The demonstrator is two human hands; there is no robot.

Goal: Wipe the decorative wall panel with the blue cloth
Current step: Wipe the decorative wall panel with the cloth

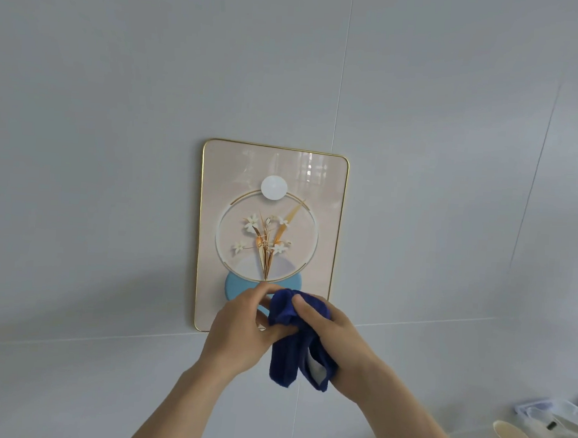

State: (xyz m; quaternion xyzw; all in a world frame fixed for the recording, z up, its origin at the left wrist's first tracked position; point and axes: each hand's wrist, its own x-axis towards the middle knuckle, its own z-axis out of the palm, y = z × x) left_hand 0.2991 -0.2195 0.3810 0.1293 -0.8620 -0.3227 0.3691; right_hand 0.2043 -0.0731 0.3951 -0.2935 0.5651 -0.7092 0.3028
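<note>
1. Blue cloth [289, 342] hangs bunched between my hands, in front of the decorative wall panel's [212, 213] lower edge.
2. My left hand [242, 332] pinches its top fold.
3. My right hand [331, 331] grips it too.

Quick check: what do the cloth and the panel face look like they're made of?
Blue cloth: soft, matte, likely microfibre or terry; it folds and droops. Decorative wall panel: glossy face, perhaps glass or acrylic, mirroring a window near the top; thin gold-coloured edge, probably metal.
</note>
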